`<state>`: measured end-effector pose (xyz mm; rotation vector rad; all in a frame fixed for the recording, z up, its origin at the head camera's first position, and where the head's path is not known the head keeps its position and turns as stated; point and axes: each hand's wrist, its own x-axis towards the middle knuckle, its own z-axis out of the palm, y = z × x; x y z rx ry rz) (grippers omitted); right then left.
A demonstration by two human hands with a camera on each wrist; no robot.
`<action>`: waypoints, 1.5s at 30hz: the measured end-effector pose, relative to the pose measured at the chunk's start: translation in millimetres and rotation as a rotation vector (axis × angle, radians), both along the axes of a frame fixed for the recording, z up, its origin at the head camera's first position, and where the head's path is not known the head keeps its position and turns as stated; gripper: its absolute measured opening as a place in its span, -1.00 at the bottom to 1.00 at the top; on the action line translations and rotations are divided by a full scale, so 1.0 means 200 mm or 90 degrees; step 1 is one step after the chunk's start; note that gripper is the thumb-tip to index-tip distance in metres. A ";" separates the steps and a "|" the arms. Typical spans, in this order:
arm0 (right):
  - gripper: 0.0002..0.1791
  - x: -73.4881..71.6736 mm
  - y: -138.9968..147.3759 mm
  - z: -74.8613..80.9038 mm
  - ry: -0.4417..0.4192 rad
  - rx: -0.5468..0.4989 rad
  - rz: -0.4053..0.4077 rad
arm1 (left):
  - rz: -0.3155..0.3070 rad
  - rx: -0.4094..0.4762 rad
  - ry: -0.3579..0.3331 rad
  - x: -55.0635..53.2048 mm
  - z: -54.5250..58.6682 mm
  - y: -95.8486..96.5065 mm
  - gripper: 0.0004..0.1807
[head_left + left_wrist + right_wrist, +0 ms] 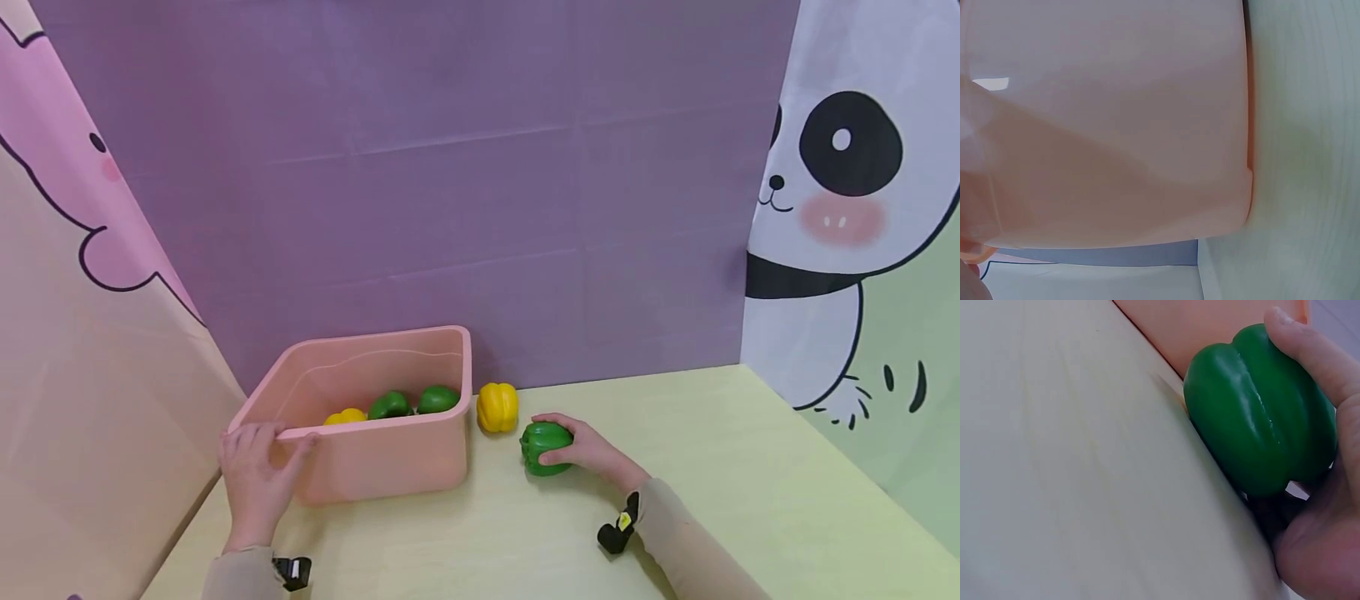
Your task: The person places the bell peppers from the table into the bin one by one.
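My left hand (258, 471) grips the near left corner of a pink plastic bin (390, 458), its fingers over the rim. The bin's outer wall (1110, 137) fills most of the left wrist view. Inside the bin lie two green bell peppers (390, 405) and a yellow bell pepper (345, 416), partly hidden by the near wall. To the right of the bin, my right hand (588, 454) holds another green bell pepper (543, 450) on its side, thumb on the near side and fingers over the far side. In the right wrist view, this green bell pepper (1254, 412) is low over the tabletop.
A yellow bell pepper (498, 407) stands close beside the bin's right wall, behind the held green one. The pale wooden table (712, 450) ends at a purple cloth backdrop (525, 192). Printed cloth walls with a panda (817, 333) and a pink animal rise at the sides.
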<state>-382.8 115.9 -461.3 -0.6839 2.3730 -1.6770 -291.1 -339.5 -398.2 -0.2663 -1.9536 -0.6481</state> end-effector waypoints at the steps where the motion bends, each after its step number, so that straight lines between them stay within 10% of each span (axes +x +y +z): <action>1: -0.27 0.00 0.00 0.00 0.000 -0.001 -0.003 | 0.001 -0.001 0.000 0.00 0.00 0.00 -0.56; 45: -0.15 0.02 0.01 -0.03 0.021 -0.012 -0.006 | 0.000 -0.007 0.016 -0.01 -0.01 -0.01 -0.52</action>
